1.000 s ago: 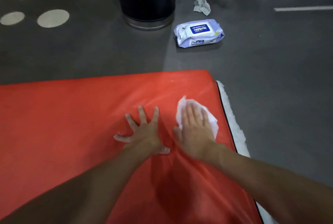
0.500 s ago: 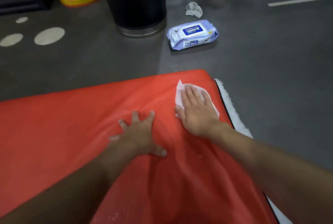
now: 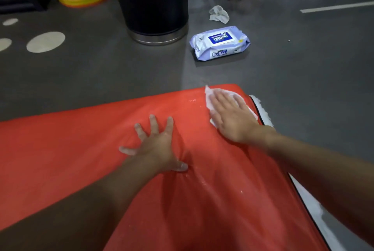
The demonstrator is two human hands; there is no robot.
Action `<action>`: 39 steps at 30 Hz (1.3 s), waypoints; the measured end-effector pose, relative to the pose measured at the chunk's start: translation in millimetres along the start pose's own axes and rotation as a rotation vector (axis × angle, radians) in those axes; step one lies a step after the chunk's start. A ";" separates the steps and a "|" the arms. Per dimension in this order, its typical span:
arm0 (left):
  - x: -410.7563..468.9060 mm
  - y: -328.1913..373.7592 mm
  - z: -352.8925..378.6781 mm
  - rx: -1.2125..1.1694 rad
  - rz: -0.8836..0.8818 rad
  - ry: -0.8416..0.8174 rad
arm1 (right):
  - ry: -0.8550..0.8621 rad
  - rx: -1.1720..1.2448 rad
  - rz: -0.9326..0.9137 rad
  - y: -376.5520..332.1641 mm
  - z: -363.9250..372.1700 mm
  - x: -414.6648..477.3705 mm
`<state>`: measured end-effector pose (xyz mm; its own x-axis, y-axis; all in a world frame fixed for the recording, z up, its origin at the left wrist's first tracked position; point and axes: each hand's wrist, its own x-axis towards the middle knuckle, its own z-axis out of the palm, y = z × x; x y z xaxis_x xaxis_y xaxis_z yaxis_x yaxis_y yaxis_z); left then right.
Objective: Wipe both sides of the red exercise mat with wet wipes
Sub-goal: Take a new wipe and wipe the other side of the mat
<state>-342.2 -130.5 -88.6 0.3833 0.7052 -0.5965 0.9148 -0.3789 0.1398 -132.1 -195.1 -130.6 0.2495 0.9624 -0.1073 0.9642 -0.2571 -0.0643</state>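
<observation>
I'm wiping the top side: my right hand [image 3: 232,121] presses the wet wipe [image 3: 209,97] flat-fingered on the red exercise mat's [image 3: 81,149] far right corner, my left hand [image 3: 155,145] is splayed open beside it, and next I'd sweep left.

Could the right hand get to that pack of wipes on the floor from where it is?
Probably yes. The right hand presses a wipe at the mat's far corner, and only bare floor separates that corner from the pack; leaning forward may be needed.
</observation>
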 end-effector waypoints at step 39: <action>22.5 -57.4 36.8 0.182 0.322 0.480 | -0.031 0.106 0.138 -101.7 1.2 17.3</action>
<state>-390.7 -115.0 -139.2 0.6905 0.7137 -0.1175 0.7232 -0.6846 0.0912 -225.9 -152.4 -127.0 0.3743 0.9147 -0.1524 0.9058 -0.3958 -0.1510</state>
